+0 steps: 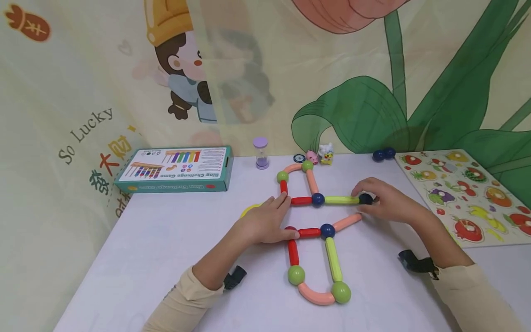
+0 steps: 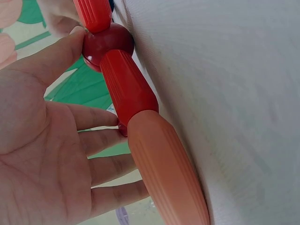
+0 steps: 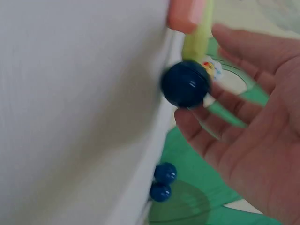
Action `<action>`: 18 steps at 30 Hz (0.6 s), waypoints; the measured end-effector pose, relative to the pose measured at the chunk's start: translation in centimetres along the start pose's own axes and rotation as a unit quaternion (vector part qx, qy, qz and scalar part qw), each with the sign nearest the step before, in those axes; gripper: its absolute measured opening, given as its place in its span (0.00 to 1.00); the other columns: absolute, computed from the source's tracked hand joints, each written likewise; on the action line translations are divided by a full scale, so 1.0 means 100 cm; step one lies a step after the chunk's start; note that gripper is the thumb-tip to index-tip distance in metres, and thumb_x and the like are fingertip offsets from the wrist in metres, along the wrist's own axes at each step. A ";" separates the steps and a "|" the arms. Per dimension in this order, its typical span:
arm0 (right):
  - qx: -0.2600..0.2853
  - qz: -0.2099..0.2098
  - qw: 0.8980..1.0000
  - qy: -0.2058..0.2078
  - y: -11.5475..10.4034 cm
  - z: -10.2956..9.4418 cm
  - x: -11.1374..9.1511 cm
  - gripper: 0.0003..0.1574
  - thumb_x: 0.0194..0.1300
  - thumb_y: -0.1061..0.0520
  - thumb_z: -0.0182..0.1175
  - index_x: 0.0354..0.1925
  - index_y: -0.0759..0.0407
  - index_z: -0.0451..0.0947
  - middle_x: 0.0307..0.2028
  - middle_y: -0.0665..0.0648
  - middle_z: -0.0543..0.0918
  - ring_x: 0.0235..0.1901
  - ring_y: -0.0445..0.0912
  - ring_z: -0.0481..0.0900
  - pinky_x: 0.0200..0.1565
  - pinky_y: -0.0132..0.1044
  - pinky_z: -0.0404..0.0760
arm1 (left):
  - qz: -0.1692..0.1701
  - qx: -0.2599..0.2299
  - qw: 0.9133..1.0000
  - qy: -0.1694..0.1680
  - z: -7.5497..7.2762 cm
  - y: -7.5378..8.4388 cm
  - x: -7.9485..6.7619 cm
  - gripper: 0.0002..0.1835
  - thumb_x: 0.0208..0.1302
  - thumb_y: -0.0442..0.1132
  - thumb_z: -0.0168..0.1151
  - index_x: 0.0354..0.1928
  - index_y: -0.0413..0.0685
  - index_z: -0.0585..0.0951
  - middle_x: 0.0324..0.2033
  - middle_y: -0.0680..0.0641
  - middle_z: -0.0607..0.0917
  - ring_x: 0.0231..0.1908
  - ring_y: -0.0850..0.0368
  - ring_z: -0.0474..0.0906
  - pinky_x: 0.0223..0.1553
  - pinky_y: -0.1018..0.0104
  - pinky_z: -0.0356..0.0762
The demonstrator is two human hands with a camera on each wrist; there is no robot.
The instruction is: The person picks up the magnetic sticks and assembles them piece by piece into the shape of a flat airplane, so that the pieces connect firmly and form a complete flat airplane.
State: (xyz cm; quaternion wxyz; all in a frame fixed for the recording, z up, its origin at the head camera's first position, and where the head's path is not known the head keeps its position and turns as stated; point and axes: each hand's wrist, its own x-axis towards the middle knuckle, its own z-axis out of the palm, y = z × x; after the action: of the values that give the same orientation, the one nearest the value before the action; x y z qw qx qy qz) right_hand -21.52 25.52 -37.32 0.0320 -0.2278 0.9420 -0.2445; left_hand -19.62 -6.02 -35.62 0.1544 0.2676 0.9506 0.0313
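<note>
Magnetic rods and balls lie joined in two outlines on the table. My left hand [image 1: 265, 221] rests across their left side with fingers extended. Its thumb touches a dark red ball [image 2: 108, 46], and its fingertips pass behind a red rod [image 2: 129, 86] and a peach rod [image 2: 166, 168]. My right hand [image 1: 387, 200] is beside a dark blue ball [image 3: 186, 84] at the end of a yellow-green rod [image 1: 341, 200]. Its fingers touch that ball; the thumb stands apart, near the peach rod [image 1: 347, 222] of the nearer outline. Green balls [image 1: 296, 275] form corners.
At the back left lies a game box [image 1: 174, 169], with a purple sand timer [image 1: 261, 153] beside it. Small figurines [image 1: 326, 153] and two blue balls [image 1: 383, 154] stand along the back. A fruit picture board [image 1: 473, 196] lies at right. A yellow piece [image 1: 250, 210] shows behind my left hand.
</note>
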 end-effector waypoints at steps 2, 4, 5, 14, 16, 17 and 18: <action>-0.019 -0.008 1.000 -0.013 -0.003 0.000 -0.004 0.16 0.49 0.58 0.68 0.39 0.48 0.80 0.52 0.60 0.71 0.52 0.56 0.66 0.47 0.54 0.70 | 0.001 0.002 1.000 0.001 0.000 0.000 0.000 0.51 0.50 0.69 0.54 0.70 0.50 0.49 0.68 0.48 0.51 0.66 0.47 0.49 0.55 0.54 0.65; -0.043 -0.013 0.999 -0.025 -0.007 0.002 -0.006 0.15 0.47 0.58 0.70 0.36 0.43 0.82 0.52 0.61 0.72 0.51 0.57 0.67 0.48 0.56 0.69 | 0.002 0.002 1.000 0.002 0.000 0.000 0.001 0.51 0.50 0.69 0.54 0.70 0.50 0.49 0.68 0.48 0.51 0.66 0.47 0.49 0.54 0.54 0.65; -0.057 -0.015 0.998 -0.027 -0.008 0.004 -0.006 0.16 0.46 0.58 0.70 0.35 0.42 0.83 0.50 0.60 0.73 0.50 0.56 0.68 0.49 0.55 0.70 | 0.003 0.003 1.000 0.002 0.000 0.000 0.001 0.51 0.50 0.69 0.54 0.70 0.50 0.49 0.68 0.48 0.51 0.65 0.47 0.49 0.54 0.54 0.65; -0.111 -0.039 0.993 -0.001 -0.017 0.008 -0.008 0.17 0.45 0.62 0.71 0.35 0.47 0.83 0.41 0.50 0.77 0.42 0.47 0.75 0.44 0.46 0.76 | 0.001 0.003 1.000 0.002 -0.001 0.000 0.001 0.51 0.50 0.69 0.54 0.70 0.50 0.49 0.68 0.48 0.50 0.66 0.47 0.48 0.55 0.54 0.64; -0.110 -0.039 0.993 0.000 -0.018 0.008 -0.009 0.18 0.45 0.63 0.70 0.36 0.47 0.82 0.41 0.50 0.77 0.42 0.47 0.75 0.45 0.46 0.76 | 0.001 0.003 1.000 0.003 -0.002 0.000 0.001 0.51 0.50 0.69 0.54 0.70 0.50 0.49 0.68 0.48 0.50 0.66 0.46 0.48 0.55 0.54 0.64; -0.109 -0.039 0.993 0.000 -0.018 0.009 -0.009 0.18 0.45 0.63 0.70 0.36 0.47 0.81 0.40 0.49 0.77 0.42 0.46 0.75 0.45 0.46 0.76 | 0.001 0.003 1.000 0.003 -0.002 0.000 0.001 0.51 0.50 0.69 0.54 0.70 0.49 0.49 0.68 0.48 0.50 0.66 0.46 0.48 0.55 0.54 0.64; -0.108 -0.039 0.993 0.000 -0.018 0.009 -0.009 0.18 0.45 0.64 0.70 0.36 0.47 0.81 0.40 0.48 0.77 0.41 0.45 0.75 0.45 0.46 0.76 | 0.001 0.003 1.000 0.004 -0.002 0.000 0.001 0.52 0.50 0.69 0.54 0.70 0.49 0.49 0.68 0.48 0.50 0.66 0.46 0.48 0.55 0.54 0.64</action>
State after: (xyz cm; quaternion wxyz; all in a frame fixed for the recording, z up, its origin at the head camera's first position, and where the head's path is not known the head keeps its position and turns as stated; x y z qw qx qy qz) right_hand -19.85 24.12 -37.28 -0.0021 -0.2666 0.9533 -0.1422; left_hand -19.73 -5.95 -35.42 0.1502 0.2685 0.9510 0.0295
